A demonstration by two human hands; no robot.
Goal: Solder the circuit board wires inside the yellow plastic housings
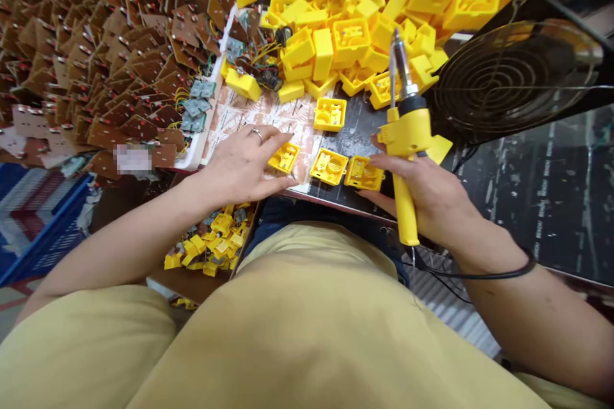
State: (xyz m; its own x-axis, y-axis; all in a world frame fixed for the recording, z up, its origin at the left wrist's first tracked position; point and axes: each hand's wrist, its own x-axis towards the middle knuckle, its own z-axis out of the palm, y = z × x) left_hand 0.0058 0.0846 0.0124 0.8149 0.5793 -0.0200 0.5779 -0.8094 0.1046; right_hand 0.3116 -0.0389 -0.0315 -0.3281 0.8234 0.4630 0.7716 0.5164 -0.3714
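Note:
My left hand [242, 163], a ring on one finger, grips a small open yellow plastic case [286, 157] between thumb and fingers at the table edge. In my right hand [434, 198] is a yellow soldering iron [407, 134], its metal tip pointing up and away from me. The fingers of that hand also reach around another open yellow case [363, 173]. Between my hands lies a third open case [329, 167], hollow side up. Farther back sits one more open case [330, 114].
A big heap of yellow cases [350, 38] covers the back. Brown circuit boards [119, 57] pile up at left, beside a white tray edge [201, 140]. At right stands a black fan [503, 83]. A box of yellow parts [215, 243] is below; a blue crate [43, 223] stands left.

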